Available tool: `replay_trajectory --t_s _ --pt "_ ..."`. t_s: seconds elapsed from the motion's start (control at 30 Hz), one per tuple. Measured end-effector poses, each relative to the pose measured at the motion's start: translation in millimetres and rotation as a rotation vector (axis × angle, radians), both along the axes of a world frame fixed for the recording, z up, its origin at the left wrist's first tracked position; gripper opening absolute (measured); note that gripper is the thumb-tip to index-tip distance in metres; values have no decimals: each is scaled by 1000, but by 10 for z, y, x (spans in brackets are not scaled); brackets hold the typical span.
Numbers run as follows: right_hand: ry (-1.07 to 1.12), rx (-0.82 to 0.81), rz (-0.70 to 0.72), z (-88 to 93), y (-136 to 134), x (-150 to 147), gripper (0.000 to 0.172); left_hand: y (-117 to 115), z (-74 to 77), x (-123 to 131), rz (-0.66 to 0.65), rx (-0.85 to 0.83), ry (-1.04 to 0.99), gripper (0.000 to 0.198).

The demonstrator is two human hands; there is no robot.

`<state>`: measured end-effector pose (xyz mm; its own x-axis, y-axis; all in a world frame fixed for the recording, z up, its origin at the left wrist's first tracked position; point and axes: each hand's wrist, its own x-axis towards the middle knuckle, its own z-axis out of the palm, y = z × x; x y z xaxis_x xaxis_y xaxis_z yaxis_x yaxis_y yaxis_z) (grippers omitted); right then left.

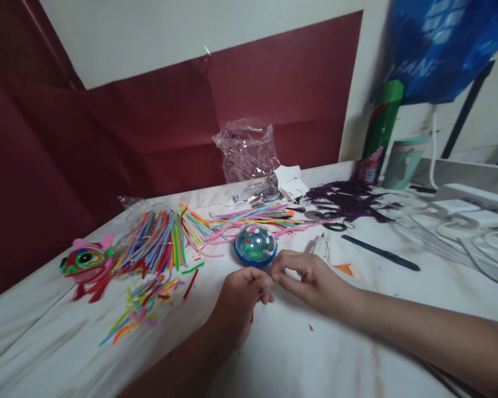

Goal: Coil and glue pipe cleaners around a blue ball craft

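Observation:
My left hand [238,301] and my right hand [307,279] meet fingertip to fingertip low over the white table [323,354], just in front of a clear dome on a blue base [255,246]. A red strip shows under the left hand's fingers; what the pinched fingers hold is too small to tell. Left of the dome lies a spread of coloured strips [161,243]. A red and pink paper animal figure [89,265] lies at the far left.
A crumpled clear plastic bag [249,152] stands at the back by the dark red wall paper. Purple strands [344,199], a dark blue pen [379,252], an orange paper scrap [343,268], a green bottle [379,132], a pale green cup [404,163] and white cables lie to the right.

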<state>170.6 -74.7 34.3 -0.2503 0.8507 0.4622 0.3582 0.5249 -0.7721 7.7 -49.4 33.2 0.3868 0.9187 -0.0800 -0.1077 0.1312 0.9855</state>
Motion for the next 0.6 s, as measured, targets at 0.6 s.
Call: replay_trajectory --t_s 0.6 --pt "-99 69 17 -25 -33 -48 16 44 -68 -21 -40 13 90 14"
